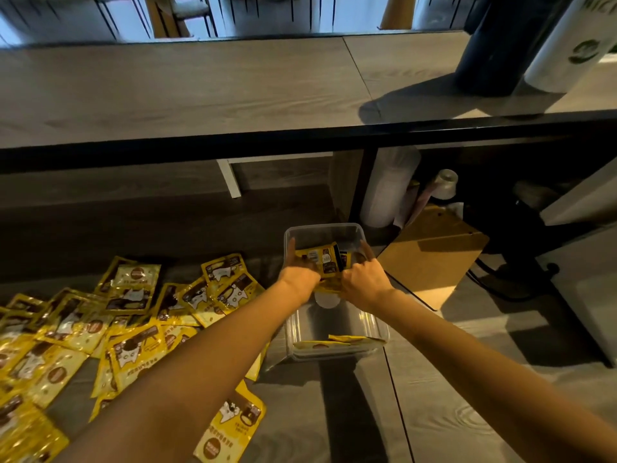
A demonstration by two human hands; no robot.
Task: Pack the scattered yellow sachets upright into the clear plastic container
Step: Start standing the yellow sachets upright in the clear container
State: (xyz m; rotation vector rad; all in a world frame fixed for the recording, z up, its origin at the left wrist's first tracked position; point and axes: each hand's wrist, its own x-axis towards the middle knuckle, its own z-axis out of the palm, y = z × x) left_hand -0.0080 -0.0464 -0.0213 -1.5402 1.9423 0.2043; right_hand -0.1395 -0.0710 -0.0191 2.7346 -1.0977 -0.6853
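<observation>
- Head view: our left hand [298,277] and right hand [362,279] gripped a stack of yellow sachets [325,262] between them, inside the clear plastic container [374,325].
- Loose sachets [133,312] lay scattered left of the container, on the wood-grain counter [434,412].
- Brown clipboard [434,255] sat just right of the container.

Your single head cam looks forward and steeply down over both outstretched arms, wide-angle, close to the wood counter [434,412].
</observation>
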